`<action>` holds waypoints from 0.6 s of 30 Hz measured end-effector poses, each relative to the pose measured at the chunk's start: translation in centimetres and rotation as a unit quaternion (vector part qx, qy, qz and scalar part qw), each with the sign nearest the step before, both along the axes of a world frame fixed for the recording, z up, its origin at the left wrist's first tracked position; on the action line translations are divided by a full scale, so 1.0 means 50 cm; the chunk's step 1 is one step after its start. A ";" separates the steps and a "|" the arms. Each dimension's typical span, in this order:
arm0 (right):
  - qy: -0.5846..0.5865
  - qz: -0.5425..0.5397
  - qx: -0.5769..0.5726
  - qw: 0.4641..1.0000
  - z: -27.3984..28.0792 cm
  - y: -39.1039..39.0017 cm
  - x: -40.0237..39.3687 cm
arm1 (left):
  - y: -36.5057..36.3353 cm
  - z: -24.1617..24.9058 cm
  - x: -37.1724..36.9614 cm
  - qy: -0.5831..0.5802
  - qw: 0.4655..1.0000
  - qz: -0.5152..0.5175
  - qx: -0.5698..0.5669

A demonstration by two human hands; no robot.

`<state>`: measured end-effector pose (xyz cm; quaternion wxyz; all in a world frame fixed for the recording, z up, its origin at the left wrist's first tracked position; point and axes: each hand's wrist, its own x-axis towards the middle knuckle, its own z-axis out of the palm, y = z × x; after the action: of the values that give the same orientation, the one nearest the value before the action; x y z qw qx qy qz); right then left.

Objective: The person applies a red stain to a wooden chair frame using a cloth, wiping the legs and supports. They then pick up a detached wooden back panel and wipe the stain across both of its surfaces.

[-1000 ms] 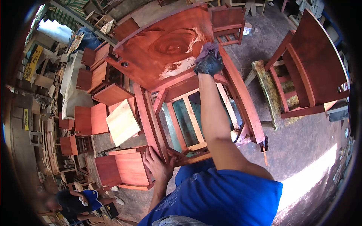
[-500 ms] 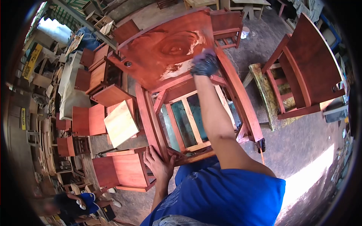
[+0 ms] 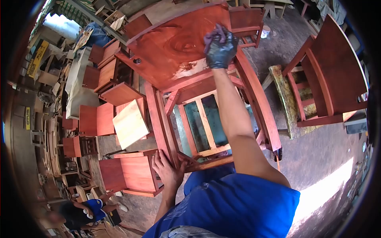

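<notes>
The red-stained wooden chair (image 3: 260, 99) occupies the center, its curved panel (image 3: 158, 47) at the far end and its open frame with wooden slats (image 3: 206, 122) at the near end. The right arm (image 3: 234, 107) extends away from the body across the frame, elbow slightly bent, forearm above the slats. The left forearm (image 3: 166, 200) is shorter in view and angles up to the near left corner of the chair.

The right hand (image 3: 221, 49), in a black glove, is positioned at the right part of the panel, back of the hand upward. Its fingers are curled closed around a bunched purple cloth (image 3: 217, 35), which projects at the far and left sides of the glove. The left hand (image 3: 170, 170) is bare and rests at the near end of the left rail (image 3: 156, 115). Its fingers are extended and slightly parted along the outer side; the thumb is set apart to the right.

A pale patch (image 3: 194, 69) lies on the panel left of the right wrist. An oval hole (image 3: 137, 61) is near the panel's left edge.

The right palm and the cloth's underside are hidden, so contact between cloth and panel cannot be confirmed. The left palm is also hidden.
</notes>
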<state>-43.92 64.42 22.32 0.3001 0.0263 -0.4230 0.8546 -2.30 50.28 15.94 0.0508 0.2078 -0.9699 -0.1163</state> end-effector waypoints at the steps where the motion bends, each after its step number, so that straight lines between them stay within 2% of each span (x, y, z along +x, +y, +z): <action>1: 0.004 0.003 -0.001 1.000 -0.025 -0.027 -0.006 | 0.000 -0.001 -0.004 -0.007 1.000 -0.004 -0.005; 4: 0.025 0.012 0.057 0.998 -0.156 -0.090 0.003 | 0.002 0.007 -0.006 -0.012 1.000 0.002 0.001; 5: 0.022 0.093 -0.089 0.991 -0.177 -0.064 -0.002 | 0.005 0.005 -0.003 -0.009 1.000 0.003 0.007; 6: 0.021 0.177 -0.234 0.956 -0.185 -0.037 -0.013 | 0.002 0.002 -0.002 -0.003 1.000 0.003 0.007; 7: 0.032 0.233 -0.292 0.927 -0.192 -0.009 -0.033 | -0.002 0.001 -0.002 0.001 1.000 0.006 0.004; 8: 0.059 0.220 -0.216 0.949 -0.167 0.011 -0.050 | -0.001 0.006 -0.003 0.005 1.000 0.003 0.004; 9: 0.081 0.144 -0.091 0.982 -0.145 0.012 -0.064 | -0.002 0.006 0.004 -0.002 1.000 0.011 0.005; 10: 0.107 0.071 0.005 0.992 -0.132 -0.015 -0.072 | -0.002 0.003 0.001 0.003 1.000 0.005 0.004; 11: 0.132 -0.088 0.162 0.974 -0.095 -0.069 -0.056 | -0.003 0.002 -0.004 0.008 1.000 -0.005 0.001; 12: 0.118 0.172 -0.098 0.973 -0.130 -0.130 -0.049 | -0.002 0.006 -0.007 0.002 1.000 -0.004 0.002; 13: 0.093 0.409 -0.341 0.841 -0.180 -0.167 -0.050 | 0.001 0.003 -0.010 0.004 1.000 -0.008 0.002; 14: 0.096 0.405 -0.341 0.843 -0.200 -0.157 -0.027 | 0.000 0.002 -0.009 0.001 1.000 -0.007 -0.002; 15: 0.076 0.235 0.029 0.969 -0.222 -0.141 0.019 | -0.003 0.002 -0.005 -0.005 1.000 -0.004 -0.006; 16: 0.042 0.026 0.395 0.917 -0.246 -0.128 0.042 | -0.005 0.001 -0.004 -0.005 1.000 -0.003 -0.005; 17: 0.046 -0.006 0.441 0.896 -0.271 -0.095 0.035 | -0.007 -0.003 -0.008 0.012 1.000 -0.010 -0.005; 18: 0.018 0.077 0.325 0.942 -0.286 -0.062 0.021 | -0.007 -0.004 0.000 0.022 1.000 -0.011 -0.005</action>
<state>-42.89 61.33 8.01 0.2161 0.1704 -0.6690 0.6904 -2.29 49.95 15.74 0.0720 0.1946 -0.9713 -0.1166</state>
